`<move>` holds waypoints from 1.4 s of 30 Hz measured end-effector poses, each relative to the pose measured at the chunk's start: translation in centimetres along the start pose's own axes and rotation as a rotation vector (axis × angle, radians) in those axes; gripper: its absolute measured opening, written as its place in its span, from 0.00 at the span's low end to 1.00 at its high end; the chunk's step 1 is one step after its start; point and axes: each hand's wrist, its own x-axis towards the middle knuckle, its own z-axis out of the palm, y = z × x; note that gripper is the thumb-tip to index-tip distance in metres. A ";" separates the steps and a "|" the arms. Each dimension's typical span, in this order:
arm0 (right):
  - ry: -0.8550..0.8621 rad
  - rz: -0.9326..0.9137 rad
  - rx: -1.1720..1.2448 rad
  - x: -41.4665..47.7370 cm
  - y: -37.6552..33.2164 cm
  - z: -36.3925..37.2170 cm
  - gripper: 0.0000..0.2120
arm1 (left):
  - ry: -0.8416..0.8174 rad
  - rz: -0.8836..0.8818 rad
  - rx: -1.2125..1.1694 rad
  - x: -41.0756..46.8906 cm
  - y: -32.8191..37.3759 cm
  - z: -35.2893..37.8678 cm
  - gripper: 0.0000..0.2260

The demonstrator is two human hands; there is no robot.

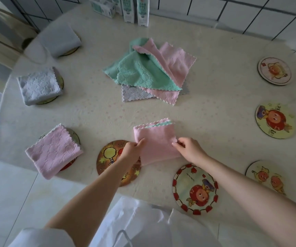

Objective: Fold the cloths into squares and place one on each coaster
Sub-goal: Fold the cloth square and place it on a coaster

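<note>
both hands' fingers [140, 142] pinching fleecy pink folded cloth [157, 143], scalloped edges, round coaster [108, 158] beside

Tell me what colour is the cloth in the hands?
The cloth is pink, with green showing at its far edge; head view.

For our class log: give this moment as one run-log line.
phase: folding; left hand: pinches pink cloth; right hand: pinches pink cloth; cloth pile: unfolded

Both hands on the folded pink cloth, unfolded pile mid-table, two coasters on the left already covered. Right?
Three are covered, not two: the head view shows the far grey cloth, the middle grey cloth and the near pink cloth lying on them. Rest holds: left hand and right hand pinch the folded pink cloth; pile mid-table.
</note>
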 end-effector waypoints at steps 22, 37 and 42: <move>0.193 0.111 0.165 7.1 -4.2 -0.2 0.09 | 0.182 0.027 -0.236 2.3 1.4 -0.9 0.21; 0.190 0.216 -0.268 7.1 -4.0 -0.4 0.17 | 0.232 0.210 0.184 -2.2 -0.4 1.0 0.18; 0.276 0.118 -0.262 4.2 -4.2 0.5 0.25 | 0.397 0.298 0.373 -2.7 -2.2 1.4 0.25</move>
